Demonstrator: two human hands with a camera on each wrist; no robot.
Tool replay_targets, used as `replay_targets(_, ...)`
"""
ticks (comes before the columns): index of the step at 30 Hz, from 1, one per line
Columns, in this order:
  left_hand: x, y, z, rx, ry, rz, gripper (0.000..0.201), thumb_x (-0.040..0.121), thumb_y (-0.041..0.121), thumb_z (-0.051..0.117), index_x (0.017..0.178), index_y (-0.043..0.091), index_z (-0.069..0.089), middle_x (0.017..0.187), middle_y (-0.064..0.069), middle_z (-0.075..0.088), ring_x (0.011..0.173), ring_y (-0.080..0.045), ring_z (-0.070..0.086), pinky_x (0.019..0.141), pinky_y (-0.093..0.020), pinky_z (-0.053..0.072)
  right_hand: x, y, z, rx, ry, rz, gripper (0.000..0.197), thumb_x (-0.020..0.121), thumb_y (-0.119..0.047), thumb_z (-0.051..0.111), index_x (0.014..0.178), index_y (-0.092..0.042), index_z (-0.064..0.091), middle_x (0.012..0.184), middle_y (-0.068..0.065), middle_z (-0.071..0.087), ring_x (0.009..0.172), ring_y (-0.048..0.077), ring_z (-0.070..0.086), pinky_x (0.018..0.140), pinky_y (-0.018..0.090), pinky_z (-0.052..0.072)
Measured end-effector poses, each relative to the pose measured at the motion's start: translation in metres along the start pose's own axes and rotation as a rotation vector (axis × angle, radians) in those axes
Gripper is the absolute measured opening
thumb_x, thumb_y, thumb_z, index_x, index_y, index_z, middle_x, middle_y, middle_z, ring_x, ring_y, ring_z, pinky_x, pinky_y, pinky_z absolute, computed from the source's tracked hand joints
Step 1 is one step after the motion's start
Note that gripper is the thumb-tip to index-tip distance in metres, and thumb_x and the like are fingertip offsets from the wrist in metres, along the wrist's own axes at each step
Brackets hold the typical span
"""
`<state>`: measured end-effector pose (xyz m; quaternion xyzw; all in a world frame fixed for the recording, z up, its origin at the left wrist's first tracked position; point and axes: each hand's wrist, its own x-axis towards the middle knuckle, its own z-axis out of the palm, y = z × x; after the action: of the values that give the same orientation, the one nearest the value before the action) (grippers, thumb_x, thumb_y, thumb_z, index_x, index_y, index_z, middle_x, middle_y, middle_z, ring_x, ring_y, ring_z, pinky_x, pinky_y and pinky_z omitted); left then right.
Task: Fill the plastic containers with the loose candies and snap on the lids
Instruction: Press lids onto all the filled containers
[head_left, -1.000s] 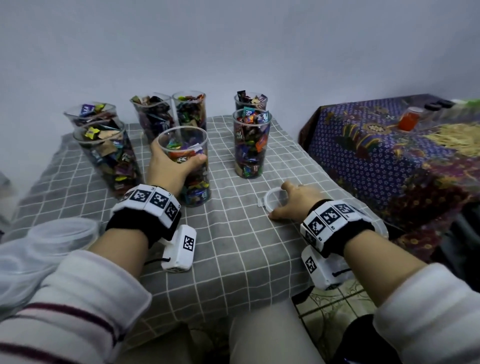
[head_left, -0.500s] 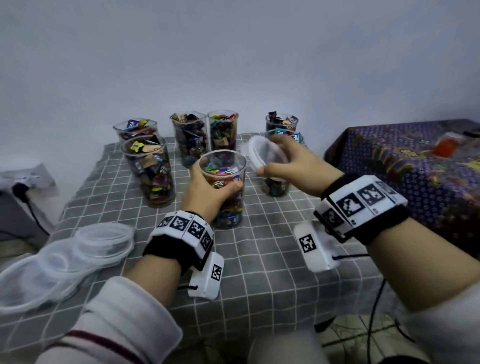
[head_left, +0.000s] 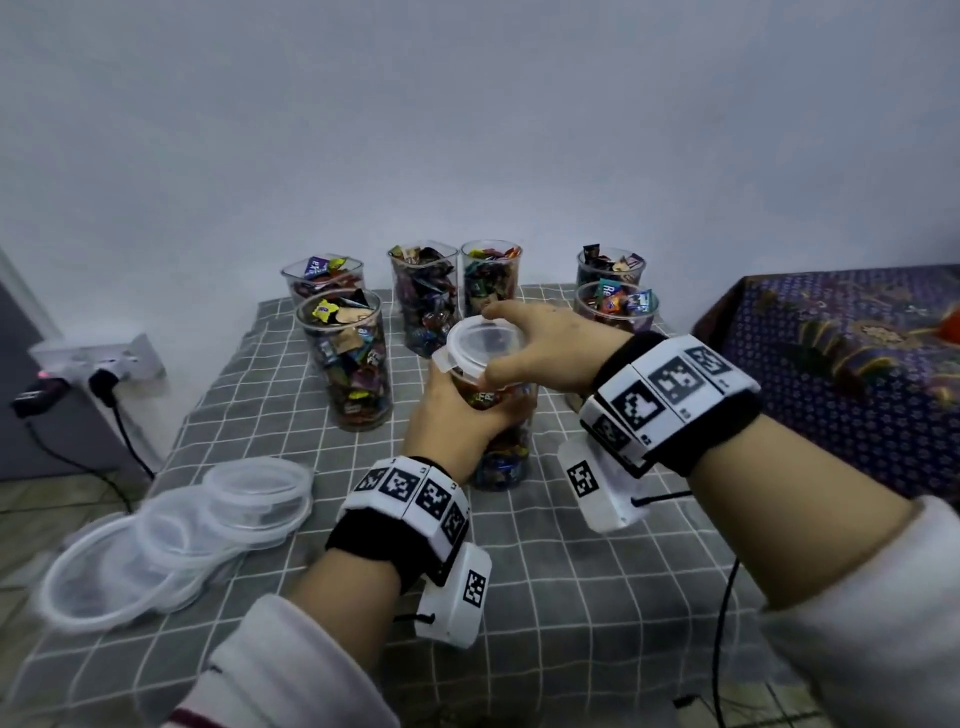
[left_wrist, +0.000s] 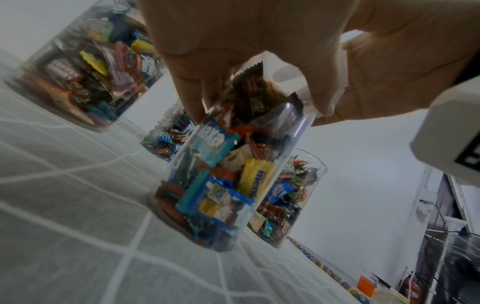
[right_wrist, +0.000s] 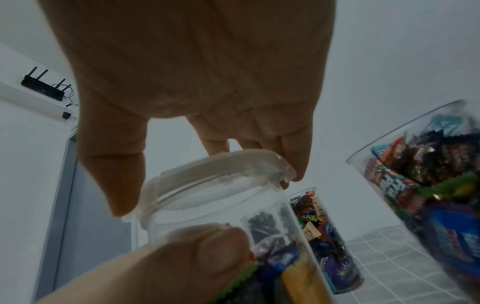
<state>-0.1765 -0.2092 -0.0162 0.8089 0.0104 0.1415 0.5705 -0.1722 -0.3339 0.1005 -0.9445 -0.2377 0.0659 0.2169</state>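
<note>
A tall clear container (head_left: 501, 447) full of wrapped candies stands on the grey checked tablecloth (head_left: 545, 597) in the middle of the head view. My left hand (head_left: 457, 415) grips its side, fingers curled round the wall (left_wrist: 221, 164). A translucent round lid (head_left: 485, 345) sits on its mouth. My right hand (head_left: 540, 345) holds that lid from above, thumb and fingertips on its rim (right_wrist: 215, 174). Whether the lid is snapped down I cannot tell.
Several other candy-filled containers without lids stand behind: one at the left (head_left: 345, 364), two at the back middle (head_left: 426, 296), two at the right (head_left: 615, 306). A pile of spare lids (head_left: 176, 535) lies front left. A patterned purple table (head_left: 841, 353) stands right; a power strip (head_left: 98, 358) lies left.
My right hand picked the lid up from the table at the right, carried it left and set it on the mouth of the container that my left hand keeps gripping.
</note>
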Motion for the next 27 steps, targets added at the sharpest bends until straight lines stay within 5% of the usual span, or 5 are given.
replay_targets(8,-0.004,0.008,-0.001,0.045,0.015,0.055,0.066,0.061,0.044,0.079,0.121,0.025,0.059,0.107,0.008,0.066,0.098,-0.01,0.063,0.082,-0.027,0.049,0.012,-0.002,0.011,-0.048,-0.014,0.014,0.071,0.078,-0.044,0.061,0.139,-0.02,0.036,0.133,0.011,0.044,0.12,0.028,0.044,0.098,0.038,0.04)
replay_targets(12,-0.006,0.009,0.001,0.049,0.023,0.06,0.071,0.05,0.055,0.068,0.112,0.023,0.064,0.097,0.008,0.069,0.089,-0.008,0.065,0.074,-0.027,0.05,0.008,0.001,0.019,0.021,0.049,0.011,0.086,0.063,-0.055,0.048,0.14,-0.02,0.035,0.135,0.009,0.041,0.123,0.024,0.039,0.094,0.034,0.035)
replay_targets(16,-0.005,0.01,0.002,0.053,0.029,0.044,0.056,0.058,0.037,0.072,0.111,0.029,0.057,0.095,0.013,0.064,0.091,-0.008,0.062,0.075,-0.022,0.047,0.009,0.002,0.032,0.089,0.19,0.016,0.077,0.076,-0.063,0.059,0.136,-0.019,0.041,0.134,0.007,0.042,0.124,0.023,0.037,0.099,0.037,0.034)
replay_targets(21,-0.007,0.011,0.0,0.049,0.045,0.015,0.064,0.068,0.017,0.076,0.127,0.02,0.05,0.101,0.01,0.057,0.094,-0.009,0.055,0.081,-0.023,0.042,0.017,0.002,0.043,0.076,0.318,0.031,0.07,0.074,-0.059,0.063,0.129,-0.019,0.045,0.126,0.005,0.048,0.117,0.022,0.041,0.095,0.036,0.037)
replay_targets(27,-0.005,0.008,-0.001,0.078,0.023,0.069,0.051,0.073,0.013,0.07,0.116,0.03,0.049,0.09,0.028,0.05,0.08,0.011,0.05,0.067,0.001,0.037,0.018,0.001,0.049,0.075,0.373,0.032,0.06,0.074,-0.052,0.062,0.123,-0.021,0.047,0.117,0.005,0.05,0.112,0.022,0.042,0.087,0.034,0.035)
